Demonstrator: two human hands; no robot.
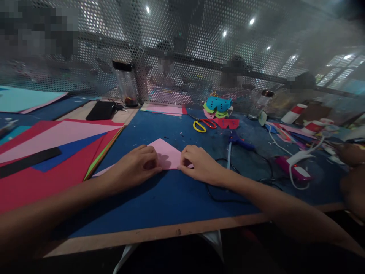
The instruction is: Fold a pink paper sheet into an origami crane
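Note:
A pink sheet of craft paper (pixel 168 152) lies on the blue table in front of me, its top corner pointing away and its near edge running straight between my hands. My left hand (pixel 142 161) is curled closed, thumb and fingers pressing the paper's near edge on the left. On the right, my right hand (pixel 196 163) pinches that same edge with bent fingers. A pink corner also pokes out beyond my left wrist. Whatever lies under the fingertips is hidden.
Coloured sheets (pixel 94 152) are stacked at left, near a black phone (pixel 100 110) and a jar (pixel 125 83). Yellow-and-red scissors (pixel 200 125), cut paper masks (pixel 218 104), and a blue glue gun (pixel 239 140) with a black cord lie beyond my right hand. Another person's hand (pixel 353 154) is at far right.

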